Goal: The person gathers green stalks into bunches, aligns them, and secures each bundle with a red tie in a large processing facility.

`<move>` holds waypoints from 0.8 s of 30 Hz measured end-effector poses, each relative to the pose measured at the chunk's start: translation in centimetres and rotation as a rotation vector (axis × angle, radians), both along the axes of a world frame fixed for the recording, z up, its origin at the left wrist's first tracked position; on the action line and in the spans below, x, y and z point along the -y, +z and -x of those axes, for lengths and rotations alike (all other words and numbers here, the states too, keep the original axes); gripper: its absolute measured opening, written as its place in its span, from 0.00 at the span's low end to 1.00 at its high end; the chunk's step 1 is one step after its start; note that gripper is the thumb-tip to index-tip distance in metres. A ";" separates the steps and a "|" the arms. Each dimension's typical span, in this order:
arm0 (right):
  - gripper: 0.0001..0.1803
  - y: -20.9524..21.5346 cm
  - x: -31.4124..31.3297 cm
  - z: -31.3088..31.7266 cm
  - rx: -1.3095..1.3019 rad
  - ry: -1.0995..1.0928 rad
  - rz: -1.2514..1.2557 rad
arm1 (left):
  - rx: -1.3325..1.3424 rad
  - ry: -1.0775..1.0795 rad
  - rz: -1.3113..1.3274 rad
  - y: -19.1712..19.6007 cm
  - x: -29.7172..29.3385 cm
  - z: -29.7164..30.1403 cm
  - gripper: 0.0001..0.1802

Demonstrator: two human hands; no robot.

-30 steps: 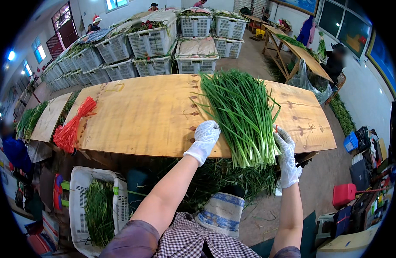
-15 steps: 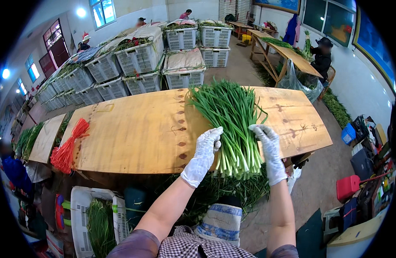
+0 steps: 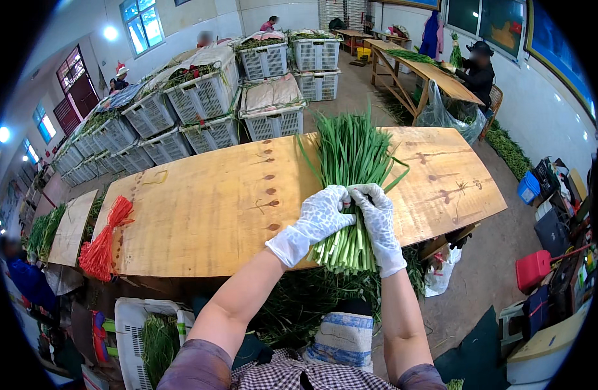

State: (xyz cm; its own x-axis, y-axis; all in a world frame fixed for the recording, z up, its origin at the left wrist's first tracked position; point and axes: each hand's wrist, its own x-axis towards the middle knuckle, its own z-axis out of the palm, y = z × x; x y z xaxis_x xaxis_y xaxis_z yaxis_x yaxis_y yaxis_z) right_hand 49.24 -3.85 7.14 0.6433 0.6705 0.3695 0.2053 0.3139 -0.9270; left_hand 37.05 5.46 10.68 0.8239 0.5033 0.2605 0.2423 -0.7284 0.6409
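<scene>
A pale wooden table [image 3: 201,221] with dark knots spans the room. At its right half lies a bundle of green stalks [image 3: 351,153], leaves toward the far side, pale ends at the near edge. The left hand [image 3: 325,211] and right hand [image 3: 377,221], in thin white patterned gloves, meet around it, each grip narrow and holding the bundle. Red ties [image 3: 107,237] lie at the table's left end; a white basket [image 3: 131,318] of greens stands near left. Beyond, stacked pale crates [image 3: 205,97] fill the far left, and a person in black [image 3: 478,78] sits at a far-right bench [image 3: 452,88]. Any lettering on the clutter [image 3: 551,231] at right is too small to read.
</scene>
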 end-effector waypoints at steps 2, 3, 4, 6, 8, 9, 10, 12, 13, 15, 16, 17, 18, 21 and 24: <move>0.03 -1.4 -0.7 0.1 0.019 -0.031 -0.033 | 0.218 -0.059 0.116 -2.2 -0.7 -0.1 0.20; 0.03 -0.8 -0.6 0.6 0.181 -0.121 -0.002 | 0.382 -0.091 0.421 -2.9 -0.8 0.1 0.19; 0.03 0.1 -0.4 1.1 0.336 -0.173 0.045 | 0.543 -0.121 0.728 -3.5 -1.2 0.2 0.18; 0.04 0.0 -0.5 1.0 0.490 -0.215 0.066 | 0.588 -0.195 0.891 -3.8 -1.3 0.0 0.15; 0.04 -0.3 -0.4 0.7 0.498 -0.218 0.111 | 0.456 -0.087 0.466 -3.8 -0.7 -0.1 0.13; 0.05 -0.3 0.0 0.5 0.465 -0.177 0.084 | 0.366 -0.082 0.268 -2.6 -0.2 0.2 0.12; 0.06 -0.4 0.4 0.3 0.432 -0.136 0.058 | 0.426 -0.090 0.109 -2.9 -0.5 -0.1 0.12; 0.11 -0.6 0.7 0.2 0.367 -0.077 -0.021 | 0.534 -0.105 -0.235 -3.0 -1.5 -0.4 0.12; 0.12 -0.7 0.6 0.1 0.351 -0.071 -0.006 | 0.579 -0.203 -0.005 -4.0 -2.3 -0.9 0.11; 0.20 -0.5 0.2 0.8 0.191 -0.044 -0.059 | 0.544 -0.123 0.604 -3.6 -2.1 -1.3 0.08; 0.24 -0.1 0.2 1.2 0.047 -0.009 -0.068 | 0.512 -0.063 0.658 -4.0 -2.6 -1.6 0.07; 0.32 -0.4 0.4 0.9 0.003 0.047 -0.046 | 0.518 -0.013 0.573 -3.9 -2.4 -1.7 0.07; 0.32 -0.6 0.3 0.9 -0.005 0.039 -0.046 | 0.492 0.006 0.552 -3.8 -2.4 -1.7 0.06; 0.34 -0.6 0.0 0.6 0.005 0.007 -0.021 | 0.427 0.037 0.479 -3.5 -2.7 -1.8 0.06; 0.34 0.0 -0.1 0.8 -0.001 0.001 0.032 | 0.350 0.053 0.275 -2.6 -2.4 -1.4 0.15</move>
State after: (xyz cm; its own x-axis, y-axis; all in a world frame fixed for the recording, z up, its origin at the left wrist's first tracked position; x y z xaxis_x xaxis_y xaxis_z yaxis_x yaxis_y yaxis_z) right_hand 48.40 -3.72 7.18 0.6429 0.6830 0.3467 0.2036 0.2840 -0.9370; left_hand 38.44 7.86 8.13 0.6812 0.6318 0.3699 0.0082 -0.5118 0.8591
